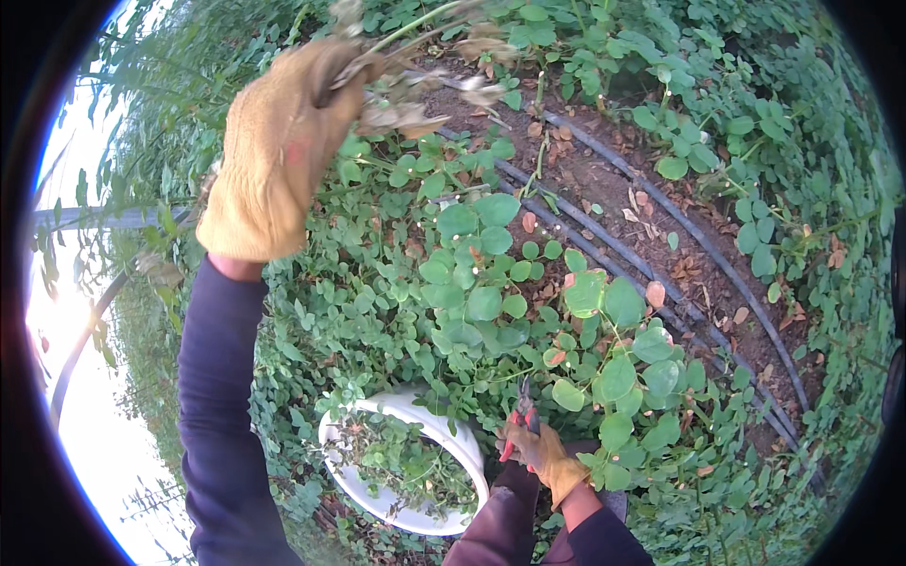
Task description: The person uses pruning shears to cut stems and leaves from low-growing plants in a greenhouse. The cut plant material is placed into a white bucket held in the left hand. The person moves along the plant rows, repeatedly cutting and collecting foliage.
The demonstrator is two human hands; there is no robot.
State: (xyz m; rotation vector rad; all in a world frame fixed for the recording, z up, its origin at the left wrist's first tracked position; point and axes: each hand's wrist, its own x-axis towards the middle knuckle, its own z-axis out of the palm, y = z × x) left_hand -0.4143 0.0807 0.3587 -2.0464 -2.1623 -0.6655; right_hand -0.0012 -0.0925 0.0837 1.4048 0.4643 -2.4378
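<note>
At the upper left my left hand [276, 152], in a tan work glove, is raised and closed on a stem with dry, withered leaves [400, 117]. The bunch is blurred. Low in the view, my right hand [543, 453], also gloved, grips red-handled pruning shears [524, 410]. Their blades point away from me into green foliage, and I cannot tell whether they touch a stem. Left of the shears stands a white plastic bucket [396, 522], tilted in view, holding leafy cuttings [425, 467].
Several dark irrigation hoses [708, 244] run over brown soil [601, 187] scattered with dry leaves. Leafy bushes [481, 297] with cut stem ends surround me. A horizontal bar [106, 218] crosses the bright left edge. My leg [502, 520] is beside the bucket.
</note>
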